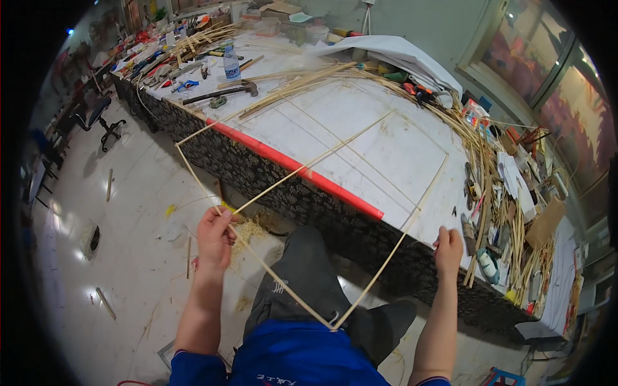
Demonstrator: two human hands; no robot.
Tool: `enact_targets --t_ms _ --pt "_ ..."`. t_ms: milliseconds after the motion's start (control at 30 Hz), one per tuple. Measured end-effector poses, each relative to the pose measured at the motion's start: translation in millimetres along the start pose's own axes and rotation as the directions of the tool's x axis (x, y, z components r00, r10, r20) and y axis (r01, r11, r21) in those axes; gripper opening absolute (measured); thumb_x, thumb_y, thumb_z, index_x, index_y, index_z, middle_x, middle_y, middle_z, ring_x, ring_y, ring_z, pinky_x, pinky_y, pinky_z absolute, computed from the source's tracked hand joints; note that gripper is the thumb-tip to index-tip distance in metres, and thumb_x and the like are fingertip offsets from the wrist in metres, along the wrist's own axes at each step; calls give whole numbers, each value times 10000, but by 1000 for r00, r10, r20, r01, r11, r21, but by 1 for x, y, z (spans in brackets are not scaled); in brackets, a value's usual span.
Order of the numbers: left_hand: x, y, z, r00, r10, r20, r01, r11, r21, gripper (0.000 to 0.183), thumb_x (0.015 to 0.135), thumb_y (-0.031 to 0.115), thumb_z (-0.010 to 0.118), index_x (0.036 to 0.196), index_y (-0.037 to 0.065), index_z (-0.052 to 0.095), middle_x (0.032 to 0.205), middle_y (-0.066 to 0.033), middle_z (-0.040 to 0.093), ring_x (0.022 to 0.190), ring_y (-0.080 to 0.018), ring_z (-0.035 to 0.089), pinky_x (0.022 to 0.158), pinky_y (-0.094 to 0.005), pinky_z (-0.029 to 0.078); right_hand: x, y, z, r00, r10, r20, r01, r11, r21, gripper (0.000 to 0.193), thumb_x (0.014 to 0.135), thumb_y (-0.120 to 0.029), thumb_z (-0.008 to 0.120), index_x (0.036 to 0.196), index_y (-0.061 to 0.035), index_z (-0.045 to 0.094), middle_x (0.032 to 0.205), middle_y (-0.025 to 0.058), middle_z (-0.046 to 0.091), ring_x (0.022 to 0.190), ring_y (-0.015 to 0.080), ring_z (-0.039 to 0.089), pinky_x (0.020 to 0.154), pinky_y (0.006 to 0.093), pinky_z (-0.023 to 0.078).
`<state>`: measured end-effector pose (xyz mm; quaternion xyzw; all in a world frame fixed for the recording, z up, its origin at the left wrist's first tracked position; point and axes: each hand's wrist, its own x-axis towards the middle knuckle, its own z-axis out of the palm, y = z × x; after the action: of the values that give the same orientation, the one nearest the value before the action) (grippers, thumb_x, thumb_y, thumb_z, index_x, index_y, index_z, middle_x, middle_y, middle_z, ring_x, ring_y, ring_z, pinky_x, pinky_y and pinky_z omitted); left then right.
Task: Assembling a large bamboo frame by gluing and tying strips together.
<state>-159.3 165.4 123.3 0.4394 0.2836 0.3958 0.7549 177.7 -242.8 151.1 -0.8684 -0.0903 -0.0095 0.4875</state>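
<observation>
A light frame of thin bamboo strips (283, 283) spans from my lap over the table's front edge. Its nearest corner points at my waist, and a cross strip (302, 168) runs from my left hand out over the table. My left hand (214, 237) is closed, pinching the frame where the cross strip meets the left side strip. To the right of the frame, apart from its strips, my right hand (449, 249) is closed near the table edge. Something small and reddish shows at its fingertips, too small to name; a faint thin line seems to lead leftward from it.
The white-topped table (360, 135) has a red strip (290, 166) along its front edge. A hammer (222, 94) and a water bottle (232, 63) stand beyond the frame. Bamboo strips and tools crowd the right end. Shavings (251, 233) lie on the floor; an office chair (106, 122) stands left.
</observation>
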Motion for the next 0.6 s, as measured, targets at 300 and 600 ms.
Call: enact_targets --t_ms 300,600 --pt "-114 -52 78 993 -71 90 76 996 -48 164 917 86 740 1001 58 602 810 -60 679 576 -113 599 519 -243 470 -96 15 -16 918 248 309 -358 854 379 261 1018 -258 586 1142 -29 580 795 98 684 583 134 628 509 294 552" --pt "-133 -80 85 768 -516 380 596 792 -130 99 1013 138 581 1057 50 597 962 -176 719 746 -226 692 662 -318 550 -50 44 -55 916 282 284 -319 943 91 116 967 -110 599 1020 -8 609 651 54 573 427 146 502 387 294 393"
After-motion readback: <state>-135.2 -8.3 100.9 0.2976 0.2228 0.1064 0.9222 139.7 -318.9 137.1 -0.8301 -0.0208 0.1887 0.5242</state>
